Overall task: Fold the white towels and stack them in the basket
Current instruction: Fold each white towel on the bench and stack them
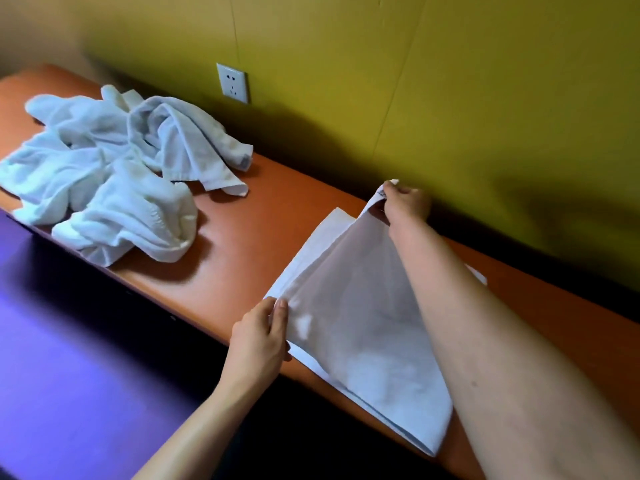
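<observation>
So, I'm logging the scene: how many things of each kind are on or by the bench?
Flat white towel being folded: 1
Heap of crumpled white towels: 1, number of towels unclear
White wall socket: 1
Hands: 2, left hand, right hand
Total: 5

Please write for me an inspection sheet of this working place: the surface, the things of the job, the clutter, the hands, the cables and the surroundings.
Surface: orange bench top, long and smooth, set along the wall.
Job's things: one white towel lies partly folded on the bench, its upper layer lifted at two corners; a pile of unfolded towels sits at the bench's far left end. No basket is seen.
Clutter: nothing seen.
Hands: left hand pinches the towel's near corner; right hand pinches the far corner, raised off the bench.
Cables: nothing seen.
Surroundings: yellow-green wall with a white socket, nothing plugged in; purple floor beside the bench.
</observation>
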